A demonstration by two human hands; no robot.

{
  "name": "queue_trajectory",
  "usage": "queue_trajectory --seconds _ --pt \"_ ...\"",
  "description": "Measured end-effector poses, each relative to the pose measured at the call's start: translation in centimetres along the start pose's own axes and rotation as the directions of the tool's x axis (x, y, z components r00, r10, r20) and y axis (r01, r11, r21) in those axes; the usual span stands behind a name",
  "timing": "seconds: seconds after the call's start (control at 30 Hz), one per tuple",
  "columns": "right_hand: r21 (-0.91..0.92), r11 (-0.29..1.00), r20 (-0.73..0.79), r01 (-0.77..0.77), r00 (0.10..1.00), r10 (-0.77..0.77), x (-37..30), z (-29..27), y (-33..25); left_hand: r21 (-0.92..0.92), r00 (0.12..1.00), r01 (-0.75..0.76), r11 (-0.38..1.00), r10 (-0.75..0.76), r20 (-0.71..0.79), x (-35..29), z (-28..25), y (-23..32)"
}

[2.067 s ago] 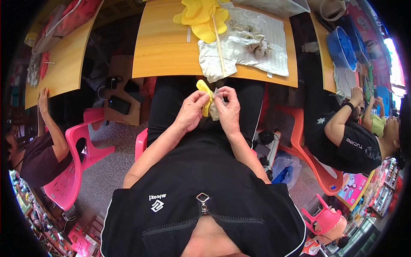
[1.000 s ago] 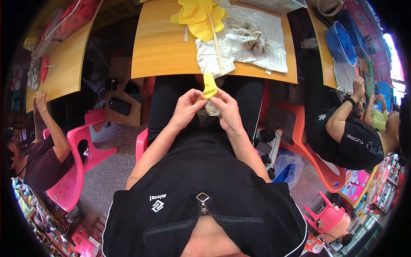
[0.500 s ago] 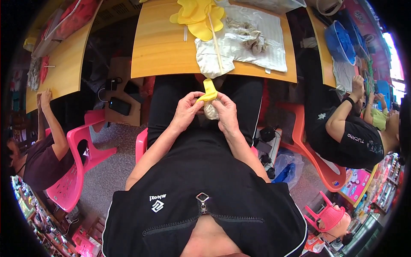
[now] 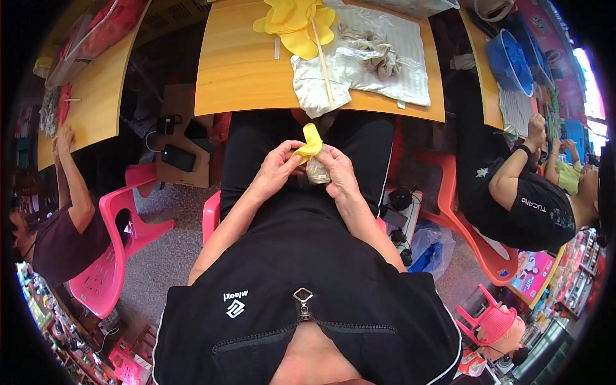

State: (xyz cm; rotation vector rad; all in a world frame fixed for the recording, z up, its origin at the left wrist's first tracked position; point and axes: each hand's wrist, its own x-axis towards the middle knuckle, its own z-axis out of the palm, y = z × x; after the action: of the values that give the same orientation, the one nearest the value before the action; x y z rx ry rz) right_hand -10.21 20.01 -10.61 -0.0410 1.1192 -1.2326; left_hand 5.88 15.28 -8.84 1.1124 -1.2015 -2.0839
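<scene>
Above my lap, just off the table's near edge, a small yellow soft piece (image 4: 312, 138) is held between both hands. Its top end stands up and its lower part bends to the left. Below it hangs a pale beige bundle (image 4: 317, 171), shiny and wrinkled, whose kind I cannot make out. My left hand (image 4: 280, 165) pinches the yellow piece at its left edge. Closed around the right side of the bundle, my right hand (image 4: 339, 172) has its thumb and fingertips where bundle and yellow piece meet.
Yellow cut-outs (image 4: 298, 35) lie piled on the wooden table (image 4: 244, 83). A thin stick (image 4: 322, 64) rests on white cloth (image 4: 410, 77), beside grey-beige bundles (image 4: 382, 64). People sit at tables on both sides, on a pink chair (image 4: 119, 224) and an orange one (image 4: 447, 192).
The yellow piece and bundle have shifted slightly down, and the piece's upright end has tilted left. My right fingers have come further over the bundle.
</scene>
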Motion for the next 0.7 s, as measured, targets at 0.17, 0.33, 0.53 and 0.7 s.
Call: queue_trajectory --seconds 0.17,0.33,0.53,0.7 --pt "-0.02 0.999 0.026 -0.035 0.999 0.036 -0.4 0.3 -0.2 0.162 0.999 -0.007 0.987 -0.002 0.053 -0.1 -0.9 0.1" --pt "-0.162 0.986 0.094 0.046 0.995 -0.031 -0.8 0.9 -0.4 -0.397 0.955 0.275 0.876 -0.202 0.217 0.6 -1.9 0.3" --pt "-0.269 0.95 0.004 0.16 0.986 -0.165 -0.7 0.8 0.4 -0.308 0.964 0.264 0.914 -0.254 0.073 0.7 -0.7 0.0" --pt "-0.512 0.851 -0.04 0.117 0.986 -0.16 -0.8 1.0 0.4 -0.187 0.957 0.289 0.939 -0.284 0.055 0.8 -1.0 -0.4"
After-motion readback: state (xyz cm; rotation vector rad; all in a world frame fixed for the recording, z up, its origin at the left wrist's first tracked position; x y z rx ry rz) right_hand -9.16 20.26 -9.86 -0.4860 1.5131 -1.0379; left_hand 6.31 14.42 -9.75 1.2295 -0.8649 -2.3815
